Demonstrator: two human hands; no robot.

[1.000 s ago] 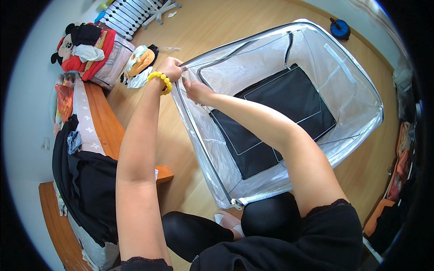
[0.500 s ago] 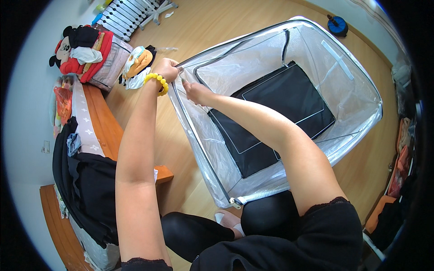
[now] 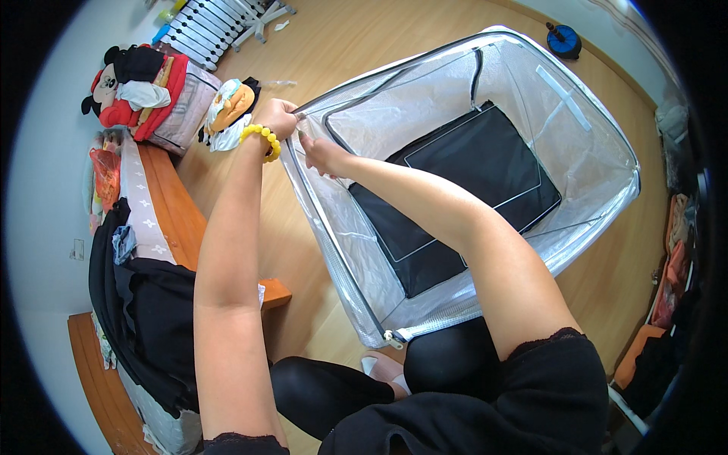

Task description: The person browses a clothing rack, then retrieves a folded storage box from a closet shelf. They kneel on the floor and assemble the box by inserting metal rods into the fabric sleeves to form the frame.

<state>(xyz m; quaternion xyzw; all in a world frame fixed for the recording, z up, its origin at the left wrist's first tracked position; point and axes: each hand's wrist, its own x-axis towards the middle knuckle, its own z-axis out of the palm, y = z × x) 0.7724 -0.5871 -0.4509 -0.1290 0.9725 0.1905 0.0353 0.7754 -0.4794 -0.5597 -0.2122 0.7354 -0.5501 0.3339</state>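
A large soft storage box with a silvery lining (image 3: pixel 565 243) stands unlidded in front of me, a zipper along its rim. A black panel with pale edging (image 3: pixel 470 189) lies inside on its bottom. At the far left corner my left hand (image 3: pixel 277 120), wearing a yellow bead bracelet (image 3: pixel 262 140), is closed on the box's rim. Just inside that corner, my right hand (image 3: pixel 324 156) is closed with thumb and finger together near the lining; what it pinches is too small to make out. Thin frame rods run along the walls.
On the left are a wooden bench (image 3: pixel 174 201) with a patterned cover, dark clothes (image 3: pixel 159 311) and a stuffed fabric bag (image 3: pixel 186 110). Folded clothes (image 3: pixel 227 110) lie on the floor beyond. A white rack (image 3: pixel 205 30) and a blue ab wheel (image 3: pixel 563 42) stand farther off.
My right hand has shifted slightly left and up toward the corner. My left hand keeps its hold on the rim, and the view has drifted slightly.
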